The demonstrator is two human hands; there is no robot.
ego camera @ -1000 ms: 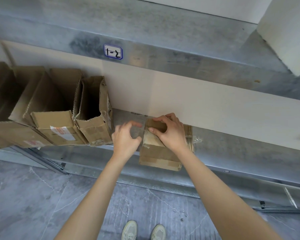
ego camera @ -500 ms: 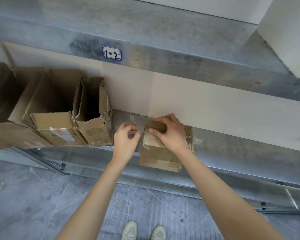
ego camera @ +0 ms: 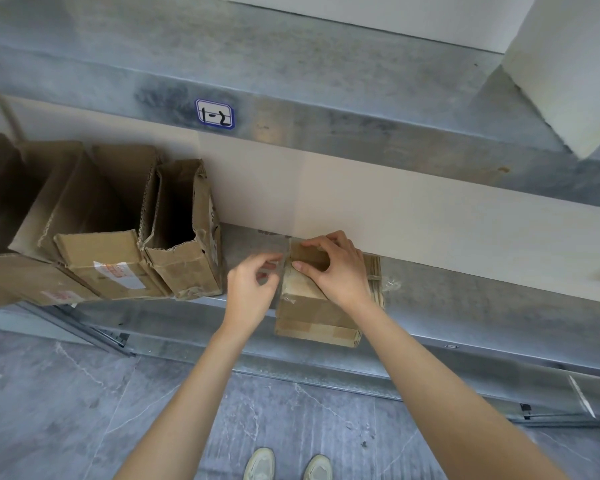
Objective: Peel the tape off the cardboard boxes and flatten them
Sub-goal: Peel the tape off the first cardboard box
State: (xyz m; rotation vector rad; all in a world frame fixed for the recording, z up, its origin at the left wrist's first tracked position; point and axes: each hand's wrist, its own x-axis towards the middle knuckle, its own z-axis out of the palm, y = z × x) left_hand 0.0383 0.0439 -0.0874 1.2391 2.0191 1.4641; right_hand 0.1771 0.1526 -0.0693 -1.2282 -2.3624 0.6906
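Small box (ego camera: 312, 306) sits on the metal shelf (ego camera: 465, 299), near the front edge, right of centre between both hands. It rests on what looks like flat cardboard (ego camera: 373, 278); corrugated edges show at its right side and a taped layer sticks out below its front.

Right hand (ego camera: 336, 271): on top of the small box, fingers curled over the far upper edge, thumb laid along the left top corner. It grips the box from above.

Left hand (ego camera: 248, 292): just left of the box, not touching the cardboard. Thumb and forefinger pinch a strip of clear tape (ego camera: 274, 268). The strip runs from the fingertips to the box's upper left edge, where it looks attached. The other fingers are loosely curled.

Hands are close together, with the tape spanning the gap between them.

A crumpled bit of clear film (ego camera: 390, 284) lies on the shelf just right of the flat cardboard.

Left on the same shelf: a narrow open box (ego camera: 184, 230) lying on its side with its mouth towards the camera, apart from the left hand. Beside it is a wider open box (ego camera: 101, 261) with a printed label on its flap. More cardboard runs out of frame further left.

The beam above carries a sticker marked "1-2" (ego camera: 214, 114). Grey marbled floor (ego camera: 49, 410) below, with two light shoes (ego camera: 260, 464) at the bottom edge.
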